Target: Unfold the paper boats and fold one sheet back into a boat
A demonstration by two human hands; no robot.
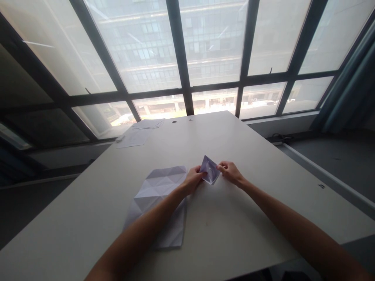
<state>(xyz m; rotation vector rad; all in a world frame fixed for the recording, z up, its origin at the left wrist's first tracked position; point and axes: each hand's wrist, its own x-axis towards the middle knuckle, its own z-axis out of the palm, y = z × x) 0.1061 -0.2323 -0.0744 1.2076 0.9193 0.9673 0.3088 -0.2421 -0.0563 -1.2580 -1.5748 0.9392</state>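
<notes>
Two bare forearms (146,230); left hand (191,180) and right hand (231,173) pinch one folded paper (209,170) between fingertips; one creased sheet (156,195) lies left of the fingers.

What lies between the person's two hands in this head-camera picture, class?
In the head view, a small folded white paper piece lies between the left hand and the right hand, held by both.

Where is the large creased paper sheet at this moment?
In the head view, the creased paper sheet lies on the white table, left of the left hand and the small folded paper, partly hidden by the left forearm.
</notes>
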